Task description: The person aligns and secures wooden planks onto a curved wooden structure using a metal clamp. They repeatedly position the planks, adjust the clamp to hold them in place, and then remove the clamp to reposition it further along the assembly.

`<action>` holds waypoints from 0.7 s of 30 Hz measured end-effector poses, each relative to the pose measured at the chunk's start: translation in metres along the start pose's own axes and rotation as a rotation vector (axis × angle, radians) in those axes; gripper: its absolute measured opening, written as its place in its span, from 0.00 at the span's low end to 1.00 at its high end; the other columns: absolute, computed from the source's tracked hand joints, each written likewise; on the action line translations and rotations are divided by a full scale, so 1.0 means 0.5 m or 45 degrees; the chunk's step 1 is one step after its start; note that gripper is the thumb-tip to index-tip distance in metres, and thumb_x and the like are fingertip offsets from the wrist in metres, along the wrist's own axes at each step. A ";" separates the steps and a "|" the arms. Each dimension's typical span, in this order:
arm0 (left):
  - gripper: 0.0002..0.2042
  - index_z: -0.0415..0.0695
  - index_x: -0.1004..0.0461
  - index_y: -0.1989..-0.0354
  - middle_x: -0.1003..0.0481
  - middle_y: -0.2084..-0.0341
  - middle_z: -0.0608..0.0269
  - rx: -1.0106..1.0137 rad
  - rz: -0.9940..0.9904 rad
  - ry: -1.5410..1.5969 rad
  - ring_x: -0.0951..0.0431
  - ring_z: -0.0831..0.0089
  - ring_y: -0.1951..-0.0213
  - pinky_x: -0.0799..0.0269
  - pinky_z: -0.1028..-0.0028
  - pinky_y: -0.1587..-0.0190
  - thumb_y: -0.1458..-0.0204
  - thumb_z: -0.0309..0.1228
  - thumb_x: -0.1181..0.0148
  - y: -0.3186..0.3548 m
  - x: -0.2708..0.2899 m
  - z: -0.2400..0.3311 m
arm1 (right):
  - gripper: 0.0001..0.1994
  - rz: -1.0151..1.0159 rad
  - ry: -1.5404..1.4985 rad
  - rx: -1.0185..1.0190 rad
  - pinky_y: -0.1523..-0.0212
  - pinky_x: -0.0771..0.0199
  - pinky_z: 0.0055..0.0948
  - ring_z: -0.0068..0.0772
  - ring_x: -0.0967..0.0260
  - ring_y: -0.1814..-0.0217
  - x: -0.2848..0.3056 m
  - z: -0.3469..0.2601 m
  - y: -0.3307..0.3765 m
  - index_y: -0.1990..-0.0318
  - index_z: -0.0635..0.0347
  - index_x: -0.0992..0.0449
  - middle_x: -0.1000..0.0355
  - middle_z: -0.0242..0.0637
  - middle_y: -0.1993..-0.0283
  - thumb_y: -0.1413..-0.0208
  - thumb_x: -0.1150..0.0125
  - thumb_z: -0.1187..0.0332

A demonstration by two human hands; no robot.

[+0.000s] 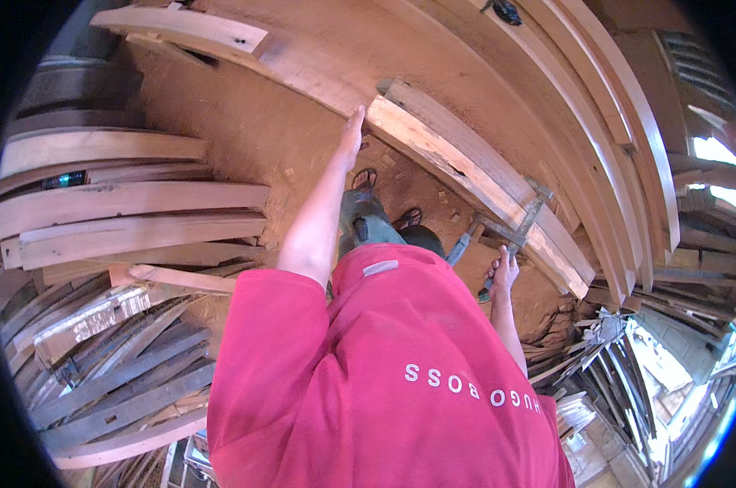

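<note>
My left hand (353, 140) is open, its fingers stretched out together beside the near-left end of a long, pale timber beam (445, 150). It touches or nearly touches that end. My right hand (503, 273) is closed around a slim tool with a dark handle (486, 290), greenish at its end; its exact kind is unclear. Just above this hand, a metal clamp (532, 218) spans the beam near its right end. The clamp's bluish handle (459, 249) points toward my legs. Rough, split wood shows along the beam's lit side.
Curved planks (132, 207) lie stacked at the left, with scrap strips (132, 390) nearer me. Long boards (595, 106) run along the right. Another board (189, 31) lies at the far left. Sawdust and chips cover the floor (246, 114) around my sandalled feet.
</note>
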State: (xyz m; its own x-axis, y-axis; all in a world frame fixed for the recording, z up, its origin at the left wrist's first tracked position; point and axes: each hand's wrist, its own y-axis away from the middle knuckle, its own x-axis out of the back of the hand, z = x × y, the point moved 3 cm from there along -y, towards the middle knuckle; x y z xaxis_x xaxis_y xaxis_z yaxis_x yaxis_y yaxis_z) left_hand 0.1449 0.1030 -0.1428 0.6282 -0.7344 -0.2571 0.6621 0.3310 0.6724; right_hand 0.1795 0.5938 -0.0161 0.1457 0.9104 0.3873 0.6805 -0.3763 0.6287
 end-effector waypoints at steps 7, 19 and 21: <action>0.38 0.51 0.41 0.30 0.33 0.38 0.59 -0.041 0.124 -0.160 0.27 0.61 0.49 0.29 0.60 0.55 0.41 0.65 0.57 0.037 -0.001 0.003 | 0.13 -0.051 0.024 0.106 0.90 0.43 0.24 0.19 0.45 0.89 0.008 -0.006 0.001 0.62 0.53 0.31 0.41 0.25 0.83 0.34 0.43 0.54; 0.38 0.43 0.40 0.30 0.36 0.33 0.50 0.020 -0.042 -0.732 0.29 0.58 0.39 0.33 0.60 0.40 0.36 0.62 0.63 0.076 0.088 -0.237 | 0.14 -0.221 -0.191 0.150 0.89 0.44 0.22 0.16 0.45 0.89 0.027 -0.161 0.106 0.55 0.53 0.28 0.40 0.24 0.81 0.32 0.47 0.53; 0.39 0.33 0.34 0.37 0.31 0.40 0.36 -0.125 -0.167 -1.183 0.32 0.53 0.36 0.38 0.61 0.35 0.36 0.61 0.62 0.118 0.070 -0.219 | 0.15 -0.189 -0.286 0.215 0.89 0.43 0.22 0.16 0.45 0.89 0.045 -0.202 0.087 0.56 0.58 0.28 0.41 0.25 0.83 0.31 0.48 0.54</action>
State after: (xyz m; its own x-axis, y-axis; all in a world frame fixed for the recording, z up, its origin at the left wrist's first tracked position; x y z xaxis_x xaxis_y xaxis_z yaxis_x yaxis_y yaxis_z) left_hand 0.2505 0.1618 -0.1879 -0.0036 -0.9336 0.3584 0.7624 0.2293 0.6051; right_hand 0.1399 0.5803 0.0881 0.1778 0.9755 0.1293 0.8130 -0.2197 0.5393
